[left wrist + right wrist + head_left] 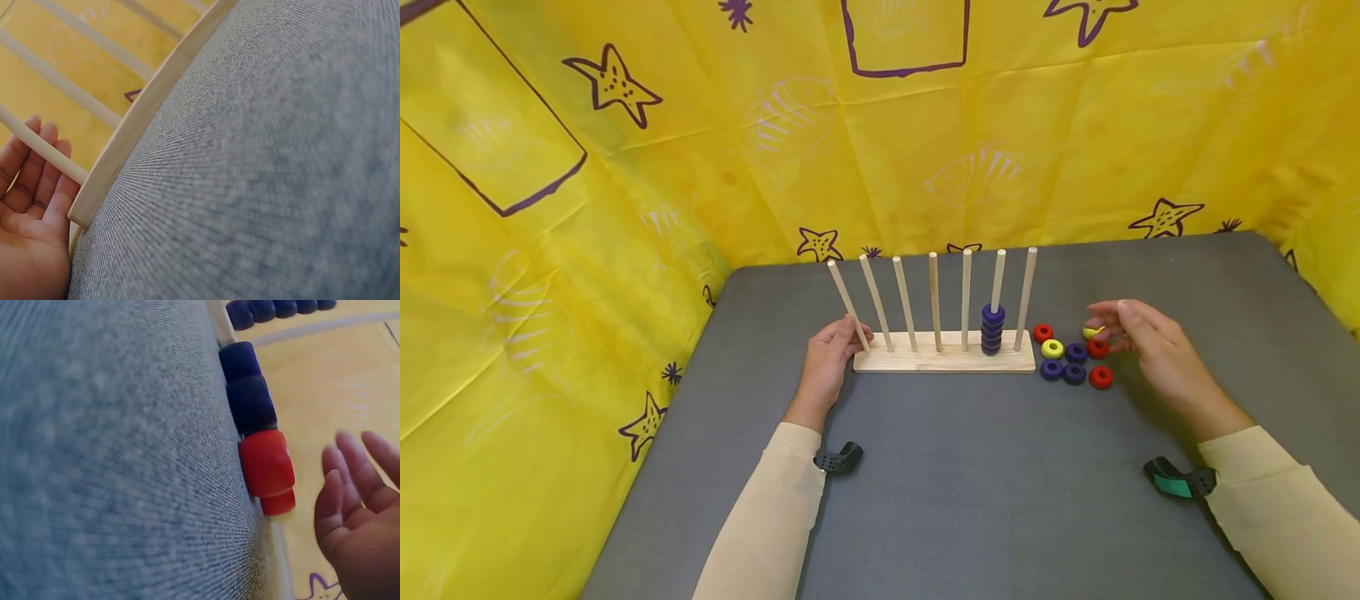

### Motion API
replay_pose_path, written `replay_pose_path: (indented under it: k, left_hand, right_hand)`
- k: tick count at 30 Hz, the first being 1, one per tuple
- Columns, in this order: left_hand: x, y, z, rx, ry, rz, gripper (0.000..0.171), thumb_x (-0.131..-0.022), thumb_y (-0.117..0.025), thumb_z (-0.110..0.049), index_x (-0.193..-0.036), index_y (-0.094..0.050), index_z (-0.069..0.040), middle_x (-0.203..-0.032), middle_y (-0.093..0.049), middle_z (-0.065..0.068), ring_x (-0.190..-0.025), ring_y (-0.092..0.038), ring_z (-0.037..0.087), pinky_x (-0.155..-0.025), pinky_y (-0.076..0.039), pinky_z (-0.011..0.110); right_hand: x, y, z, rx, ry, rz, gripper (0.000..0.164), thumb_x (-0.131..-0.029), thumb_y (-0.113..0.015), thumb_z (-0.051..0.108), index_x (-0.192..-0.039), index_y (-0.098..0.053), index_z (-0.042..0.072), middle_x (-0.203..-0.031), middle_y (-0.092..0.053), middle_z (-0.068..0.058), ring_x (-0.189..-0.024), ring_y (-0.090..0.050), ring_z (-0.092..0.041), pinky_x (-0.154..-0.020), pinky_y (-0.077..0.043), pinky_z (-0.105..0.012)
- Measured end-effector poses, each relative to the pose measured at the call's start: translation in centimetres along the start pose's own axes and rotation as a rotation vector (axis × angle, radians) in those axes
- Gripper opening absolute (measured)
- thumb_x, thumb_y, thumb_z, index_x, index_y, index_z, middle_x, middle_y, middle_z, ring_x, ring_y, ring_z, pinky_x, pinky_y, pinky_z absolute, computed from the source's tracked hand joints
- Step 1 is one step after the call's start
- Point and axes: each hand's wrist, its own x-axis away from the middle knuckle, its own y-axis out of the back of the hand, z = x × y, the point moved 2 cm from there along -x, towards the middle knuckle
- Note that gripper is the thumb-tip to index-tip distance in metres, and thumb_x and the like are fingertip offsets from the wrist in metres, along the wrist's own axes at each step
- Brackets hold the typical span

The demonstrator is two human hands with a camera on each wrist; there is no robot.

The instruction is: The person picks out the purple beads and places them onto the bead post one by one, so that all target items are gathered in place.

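Fingers of the left hand (826, 364) lie loosely extended at the left end of the wooden rack (895, 362), just beside and partly behind its leftmost peg (844, 296); those of the right hand (1157, 350) are slightly bent and spread, holding nothing, near the loose rings and apart from them in the right wrist view. The rack stands lengthwise toward the back of the bench (940, 500), seven pegs upright on it; a stack of purple rings (992, 329) sits on the second peg from the right; just beyond the rack's right end lie red rings (1101, 377), yellow rings (1052, 349) and more purple rings (1074, 373), gathered close. Dark grey and finely ribbed, the bench has rounded far corners; yellow cloth (887, 150) hangs behind it and along both sides, creased, printed with purple-outlined starfish (613, 86), pale striped fish (793, 121) and dark-edged rectangles (906, 37); beige sleeves (760, 517) cover both forearms, with a black strap (840, 459) at each wrist.
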Motion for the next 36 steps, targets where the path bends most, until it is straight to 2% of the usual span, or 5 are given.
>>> replay_pose_path:
  k: [7,15,29,31,36]
  left_hand:
    - [-0.1,-0.1,0.1,0.022,-0.014,0.005,0.046,-0.118,-0.055,-0.025,-0.111,-0.070,0.018,-0.103,-0.075,0.016,-0.104,-0.071,0.030,-0.092,-0.059,0.035]
    - [-0.1,-0.1,0.1,0.017,-0.017,0.009,0.046,-0.117,-0.056,-0.026,-0.110,-0.071,0.017,-0.103,-0.075,0.017,-0.102,-0.071,0.026,-0.092,-0.059,0.036]
    - [-0.2,0.0,0.1,0.003,-0.014,0.006,0.047,-0.117,-0.057,-0.028,-0.111,-0.072,0.016,-0.102,-0.075,0.012,-0.103,-0.071,0.026,-0.092,-0.059,0.035]
    - [-0.2,0.0,0.1,0.003,-0.016,0.009,0.048,-0.117,-0.057,-0.028,-0.111,-0.071,0.017,-0.102,-0.075,0.012,-0.103,-0.071,0.026,-0.092,-0.059,0.035]
    - [-0.3,0.0,0.3,0.019,-0.024,0.014,0.046,-0.117,-0.057,-0.027,-0.111,-0.071,0.017,-0.101,-0.075,0.010,-0.103,-0.071,0.028,-0.092,-0.059,0.036]
  right_hand:
    - [0.4,0.0,-0.8,0.027,-0.037,0.036,0.042,-0.122,-0.038,0.027,-0.136,-0.066,0.000,-0.115,-0.071,-0.011,-0.096,-0.067,-0.020,-0.079,-0.055,-0.023]
    - [0.5,-0.1,-1.6,0.034,-0.041,0.044,0.041,-0.122,-0.038,0.023,-0.135,-0.066,-0.004,-0.116,-0.072,-0.009,-0.097,-0.067,-0.018,-0.079,-0.056,-0.022]
    - [0.4,-0.5,-1.6,0.125,-0.051,0.069,0.041,-0.120,-0.043,0.022,-0.138,-0.066,-0.006,-0.124,-0.069,0.013,-0.102,-0.063,-0.012,-0.080,-0.054,-0.016]
    - [0.4,-0.6,-1.6,0.128,-0.056,0.075,0.040,-0.120,-0.045,0.021,-0.138,-0.066,-0.007,-0.125,-0.070,0.010,-0.103,-0.063,-0.011,-0.082,-0.053,-0.015]
    - [0.4,-0.8,-1.4,0.185,-0.081,0.083,0.036,-0.117,-0.055,0.022,-0.138,-0.067,-0.004,-0.130,-0.070,-0.012,-0.107,-0.061,-0.005,-0.085,-0.049,-0.012]
